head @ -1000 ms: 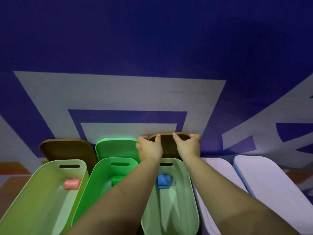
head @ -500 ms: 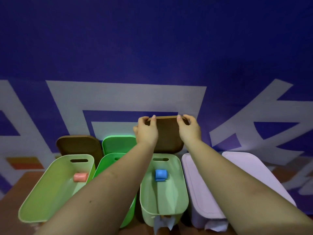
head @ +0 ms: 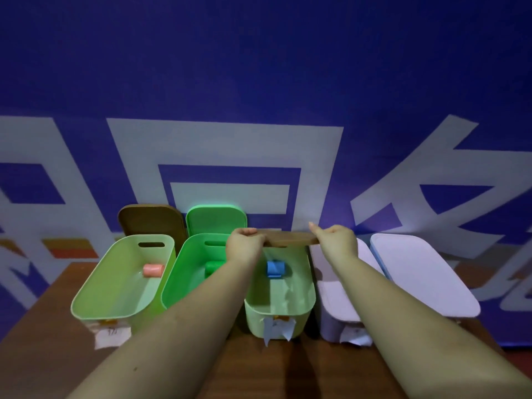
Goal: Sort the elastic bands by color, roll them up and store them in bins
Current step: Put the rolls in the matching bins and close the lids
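Both grips are closed on one item: my left hand and my right hand each clasp an end of a flat brown wooden lid, fingers curled over its edges. I see the lid nearly edge-on and roughly level, above the far end of the pale green plastic bin with the blue band — whether it touches the rim I cannot tell.

Contents noted: a rolled blue elastic band lies on the floor of that bin, toward its far end. To its left, a bright green plastic bin holds a rolled green elastic band, partly hidden by my left forearm. Furthest left, a light green plastic bin with a slot handle holds a rolled pink elastic band.

Behind these, a second brown lid and a green plastic lid lean upright against the blue and white printed backdrop.

To the right stand two lilac bins with lids fitted — one just beside the blue band's bin, one at the row's end.

All bins sit on a brown wooden worktop. Paper labels hang from the near faces of several; the writing is illegible.
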Motion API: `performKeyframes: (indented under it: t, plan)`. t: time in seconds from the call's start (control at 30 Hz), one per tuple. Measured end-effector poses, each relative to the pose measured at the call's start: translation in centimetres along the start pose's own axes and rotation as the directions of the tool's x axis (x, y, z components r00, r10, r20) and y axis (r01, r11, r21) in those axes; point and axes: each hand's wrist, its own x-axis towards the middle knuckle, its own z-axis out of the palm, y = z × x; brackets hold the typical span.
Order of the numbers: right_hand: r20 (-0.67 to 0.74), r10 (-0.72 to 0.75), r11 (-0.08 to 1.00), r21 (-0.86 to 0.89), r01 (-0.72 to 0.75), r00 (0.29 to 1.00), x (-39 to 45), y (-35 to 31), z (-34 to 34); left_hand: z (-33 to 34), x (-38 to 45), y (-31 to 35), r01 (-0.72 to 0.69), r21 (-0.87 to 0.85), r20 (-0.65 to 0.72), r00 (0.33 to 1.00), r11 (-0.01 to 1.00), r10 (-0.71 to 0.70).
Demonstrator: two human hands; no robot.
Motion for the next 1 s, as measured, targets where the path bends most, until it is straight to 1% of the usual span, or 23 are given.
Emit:
performKeyframes:
  t: [0.03,0.13,0.27,0.33,0.43,0.53,0.63,0.73,0.9,1.0]
  plan:
    - [0.003,0.008,1.000,-0.017,-0.008,1.000,-0.4,0.9,0.0,-0.2,-0.4,-0.8,0.015,0.003,0.034,0.999,1.000,-0.015]
    - [0.030,0.025,1.000,0.011,-0.025,0.999,-1.9,3.6,0.7,-0.9,-1.4,-3.3,0.055,0.060,0.118,0.991,0.997,-0.062]
    - [0.088,0.004,0.998,-0.065,0.001,0.996,-3.5,6.1,2.1,-1.5,-2.5,-5.6,0.077,0.115,0.202,0.974,0.990,-0.099]
    - [0.129,-0.004,0.994,-0.111,0.019,0.992,-4.0,7.0,2.6,-1.6,-2.8,-6.5,0.048,0.157,0.216,0.973,0.986,-0.081]
    - [0.207,-0.006,0.986,-0.164,0.040,0.978,-4.4,7.9,3.5,-2.0,-2.6,-8.0,0.005,0.212,0.187,0.981,0.977,-0.046]
    - [0.257,-0.010,0.979,-0.196,0.062,0.966,-4.8,8.4,4.1,-2.4,-2.2,-9.2,-0.023,0.306,0.177,0.984,0.952,-0.033]
    - [0.245,-0.016,0.973,-0.218,0.071,0.969,-5.0,9.0,4.6,-2.6,-1.8,-10.2,-0.054,0.388,0.227,0.973,0.920,-0.039]
    - [0.225,-0.023,0.969,-0.234,0.077,0.974,-5.0,9.6,5.0,-2.4,-1.5,-11.0,-0.084,0.428,0.276,0.960,0.900,-0.042]
    - [0.231,-0.058,0.947,-0.295,0.127,0.971,-5.0,10.0,5.5,-2.0,-0.9,-11.9,-0.153,0.482,0.299,0.954,0.863,0.002]
    - [0.202,-0.082,0.934,-0.327,0.146,0.976,-5.2,10.5,5.7,-1.9,-1.0,-12.1,-0.174,0.503,0.304,0.953,0.847,0.016]
